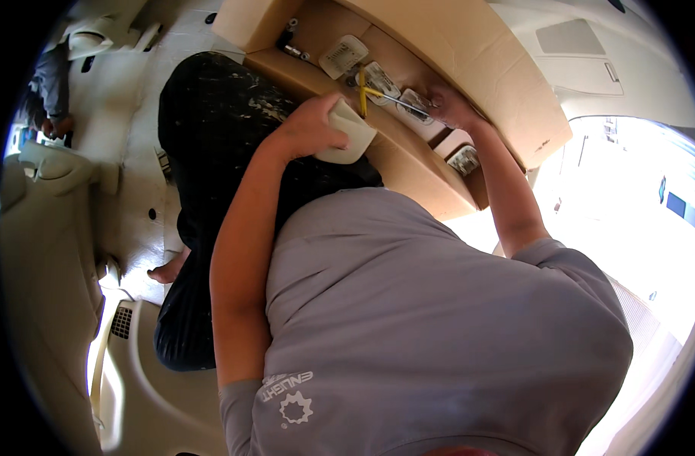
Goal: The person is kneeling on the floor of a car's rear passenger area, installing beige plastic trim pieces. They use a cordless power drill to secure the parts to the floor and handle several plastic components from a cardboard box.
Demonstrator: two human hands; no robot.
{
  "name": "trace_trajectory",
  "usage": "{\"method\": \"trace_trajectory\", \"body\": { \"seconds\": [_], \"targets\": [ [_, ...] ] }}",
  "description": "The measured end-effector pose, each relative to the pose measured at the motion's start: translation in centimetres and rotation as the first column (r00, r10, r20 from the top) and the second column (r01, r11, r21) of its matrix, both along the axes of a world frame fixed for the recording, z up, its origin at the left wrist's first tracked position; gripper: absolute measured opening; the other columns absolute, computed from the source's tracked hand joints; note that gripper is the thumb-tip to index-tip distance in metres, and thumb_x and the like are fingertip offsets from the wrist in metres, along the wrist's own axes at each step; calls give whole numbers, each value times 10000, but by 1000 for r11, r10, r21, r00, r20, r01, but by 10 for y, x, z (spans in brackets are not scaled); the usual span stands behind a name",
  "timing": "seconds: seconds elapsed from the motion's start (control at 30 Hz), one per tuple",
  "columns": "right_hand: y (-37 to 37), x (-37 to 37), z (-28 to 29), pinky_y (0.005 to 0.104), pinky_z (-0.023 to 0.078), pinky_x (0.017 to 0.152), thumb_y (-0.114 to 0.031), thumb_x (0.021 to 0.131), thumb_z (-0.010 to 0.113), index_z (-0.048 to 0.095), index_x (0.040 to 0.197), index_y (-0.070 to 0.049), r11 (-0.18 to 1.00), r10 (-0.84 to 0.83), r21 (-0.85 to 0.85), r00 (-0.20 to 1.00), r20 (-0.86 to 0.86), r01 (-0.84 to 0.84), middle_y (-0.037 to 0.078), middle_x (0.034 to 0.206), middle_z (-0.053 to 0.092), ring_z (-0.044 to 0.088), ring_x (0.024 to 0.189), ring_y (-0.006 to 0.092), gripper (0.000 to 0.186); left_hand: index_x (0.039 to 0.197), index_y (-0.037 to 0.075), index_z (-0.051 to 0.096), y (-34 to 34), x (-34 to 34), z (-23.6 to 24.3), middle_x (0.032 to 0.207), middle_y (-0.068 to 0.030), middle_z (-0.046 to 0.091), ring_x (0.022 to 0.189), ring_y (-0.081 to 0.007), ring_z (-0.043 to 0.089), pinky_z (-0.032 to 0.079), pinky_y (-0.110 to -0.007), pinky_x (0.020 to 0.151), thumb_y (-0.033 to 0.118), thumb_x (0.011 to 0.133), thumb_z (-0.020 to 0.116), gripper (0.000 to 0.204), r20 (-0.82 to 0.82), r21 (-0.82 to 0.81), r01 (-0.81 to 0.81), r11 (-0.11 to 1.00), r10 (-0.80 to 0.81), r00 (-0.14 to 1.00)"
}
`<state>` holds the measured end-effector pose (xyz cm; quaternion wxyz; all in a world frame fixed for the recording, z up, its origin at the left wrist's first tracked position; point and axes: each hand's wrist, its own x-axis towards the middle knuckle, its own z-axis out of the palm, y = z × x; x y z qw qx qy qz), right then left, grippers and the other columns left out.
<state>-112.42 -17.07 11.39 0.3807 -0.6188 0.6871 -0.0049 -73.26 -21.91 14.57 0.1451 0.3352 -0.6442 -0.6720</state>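
My left hand (306, 129) grips a cream plastic cover (347, 134), shaped like a shallow shell, above my dark trousers. My right hand (454, 109) reaches into a long cardboard box (416, 163), its fingers curled and partly hidden. At those fingers ends the thin metal shaft (397, 101) of a tool with a yellow crosswise handle (363, 91). Whether my fingers hold that shaft is unclear. Several pale, clear-faced parts lie inside, including one (343, 55) left of the tool, one (379, 80) behind it and another (464, 159) nearer the box's right end.
Small dark-and-silver fittings (290, 42) sit in the box's far left corner. Beige seats (51, 251) line the left of this vehicle interior. Farther off at left, another person's hands (57, 127) and grey sleeve show. A bright opening (628, 197) lies at right.
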Motion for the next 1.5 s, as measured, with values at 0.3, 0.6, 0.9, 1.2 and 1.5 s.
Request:
{"method": "trace_trajectory", "body": {
  "seconds": [0.3, 0.6, 0.9, 1.2, 1.5],
  "targets": [
    [34, 20, 33, 455, 522, 875, 24, 809, 623, 587, 1308, -11, 967, 138, -180, 966, -217, -179, 246, 1093, 666, 656, 1003, 388, 502, 1201, -3, 609, 1, 4, -9, 1026, -142, 681, 950, -230, 646, 511, -348, 870, 113, 645, 788, 596, -40, 101, -21, 995, 26, 999],
    [112, -28, 35, 431, 474, 1062, -187, 776, 770, 374, 1491, 15, 976, 190, 183, 878, -439, -119, 315, 1388, 525, 563, 1241, 441, 841, 1329, 23, 572, 2, 4, 6, 1103, -105, 655, 1031, -201, 622, 489, -325, 938, 83, 647, 754, 709, -12, 61, 7, 998, -6, 1000],
    [97, -5, 56, 454, 535, 917, -172, 751, 711, 615, 1298, -113, 938, 302, 283, 868, -393, -198, 185, 1089, 705, 645, 1108, 381, 559, 1210, -8, 608, 5, 6, -2, 1049, -160, 679, 983, -248, 654, 512, -347, 884, 105, 637, 771, 606, -54, 43, -26, 999, 29, 998],
    [-100, 134, 54, 377, 512, 950, -345, 750, 779, 560, 1389, 13, 964, -64, -245, 984, 164, 103, 240, 1211, 675, 665, 1090, 307, 764, 1237, -11, 604, 6, 9, -5, 1080, -203, 686, 1019, -280, 669, 519, -356, 899, 134, 604, 789, 676, -65, 18, -44, 999, 45, 997],
    [-170, 181, -11, 353, 524, 947, -351, 774, 849, 496, 1379, 147, 997, -41, -67, 995, 89, 47, 256, 1283, 633, 655, 1114, 276, 860, 1092, -14, 618, 12, 17, -13, 1062, -206, 680, 1022, -328, 670, 524, -386, 869, 134, 587, 799, 556, -60, -123, -105, 987, 98, 993]
  ]
}}
